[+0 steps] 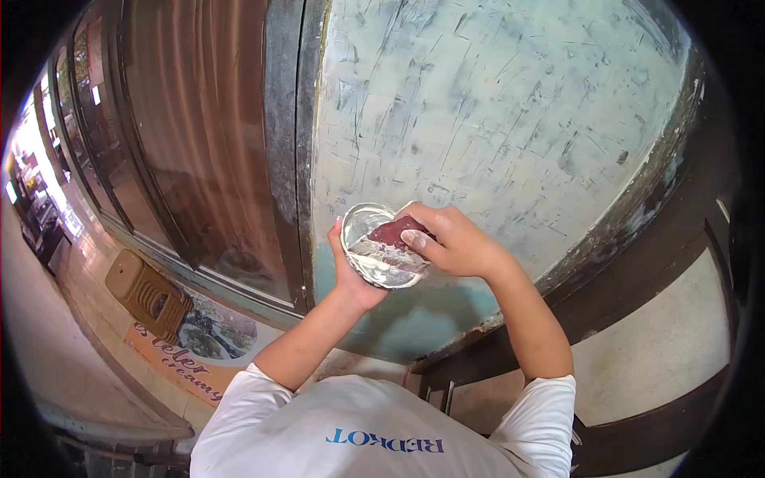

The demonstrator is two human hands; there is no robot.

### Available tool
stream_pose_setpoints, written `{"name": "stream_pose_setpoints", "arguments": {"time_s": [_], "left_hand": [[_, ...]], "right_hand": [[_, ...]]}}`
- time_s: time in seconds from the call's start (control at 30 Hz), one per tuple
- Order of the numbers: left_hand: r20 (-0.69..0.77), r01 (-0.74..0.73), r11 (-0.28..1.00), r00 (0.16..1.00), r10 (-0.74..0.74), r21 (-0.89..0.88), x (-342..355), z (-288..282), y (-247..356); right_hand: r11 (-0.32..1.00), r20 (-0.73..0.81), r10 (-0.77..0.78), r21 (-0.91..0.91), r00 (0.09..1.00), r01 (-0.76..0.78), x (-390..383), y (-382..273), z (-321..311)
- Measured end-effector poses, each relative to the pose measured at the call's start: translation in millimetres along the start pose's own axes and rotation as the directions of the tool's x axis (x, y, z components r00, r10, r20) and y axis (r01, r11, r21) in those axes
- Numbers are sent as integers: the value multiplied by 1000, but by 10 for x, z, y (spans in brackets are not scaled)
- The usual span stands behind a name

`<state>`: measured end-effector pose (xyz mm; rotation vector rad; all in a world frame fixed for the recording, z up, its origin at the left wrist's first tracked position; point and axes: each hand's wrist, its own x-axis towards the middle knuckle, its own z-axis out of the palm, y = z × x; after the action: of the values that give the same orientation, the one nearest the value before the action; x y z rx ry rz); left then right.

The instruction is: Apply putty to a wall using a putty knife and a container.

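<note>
Held up in front of the wall panel is a round shallow bowl [360,221], its inside and rim smeared with white paste. My left hand [352,275] is closed around the bowl's left side and underside, thumb at the rim. Over the bowl's right side, my right hand [453,240] grips a dark red scraper [392,233], thumb on its face. White paste coats the scraper's lower edge, which dips into the bowl. Some white paste also marks my right thumb. The paste in the bowl [374,265] lies mostly near the bottom edge.
A pale green wall panel [478,103] with patchy white smears and dark scuffs stands ahead. To its left is a dark-framed glass door [199,135] with a brown curtain. A brown plastic stool [147,295] and a printed banner [179,370] are on the floor at left.
</note>
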<state>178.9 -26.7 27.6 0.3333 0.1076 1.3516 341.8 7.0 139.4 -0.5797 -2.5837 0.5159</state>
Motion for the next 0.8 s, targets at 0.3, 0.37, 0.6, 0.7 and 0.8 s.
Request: {"name": "stream_pose_setpoints", "arguments": {"time_s": [0.3,0.37,0.6,0.7,0.8], "left_hand": [[82,-39,999,996,42,-38,-63,133,299],[44,-66,996,997,68,-57,-126,218,373],[167,2,996,986,14,-93,-213,448,791],[207,4,998,978,10,-70,-184,450,930],[243,38,996,970,-19,-77,-120,403,1104]], "right_hand": [[961,-289,161,262,944,-84,220,-48,-69],[983,-361,116,176,925,-55,218,-202,-76],[999,-298,21,49,954,-7,569,-693,-212],[994,-258,72,95,963,-49,791,-717,-316],[967,-188,187,209,964,-147,1057,-671,-447]]}}
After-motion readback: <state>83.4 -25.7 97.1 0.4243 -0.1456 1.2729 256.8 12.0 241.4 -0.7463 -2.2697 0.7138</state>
